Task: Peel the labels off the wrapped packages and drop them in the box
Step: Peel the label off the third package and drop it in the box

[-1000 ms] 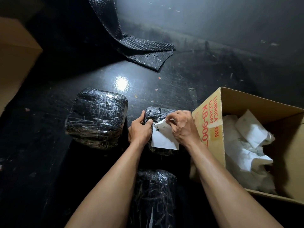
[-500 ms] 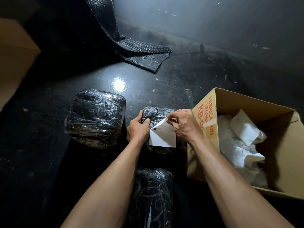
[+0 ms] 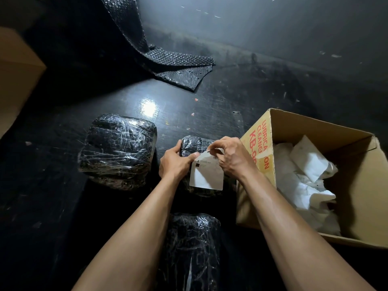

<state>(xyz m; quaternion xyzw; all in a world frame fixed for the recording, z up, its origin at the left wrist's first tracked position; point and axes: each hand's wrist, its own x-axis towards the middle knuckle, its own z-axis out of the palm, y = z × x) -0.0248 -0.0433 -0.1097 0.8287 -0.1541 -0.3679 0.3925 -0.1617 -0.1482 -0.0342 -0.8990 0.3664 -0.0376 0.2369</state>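
One white label (image 3: 206,176), top edge curled up

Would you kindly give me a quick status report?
Left hand braces small package. Right hand pinches label top edge, part peeled. Box open alongside, nothing blocking.

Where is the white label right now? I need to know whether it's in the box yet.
Not yet: in the head view the white label is at centre, on the small wrapped package, between both hands and just left of the cardboard box.
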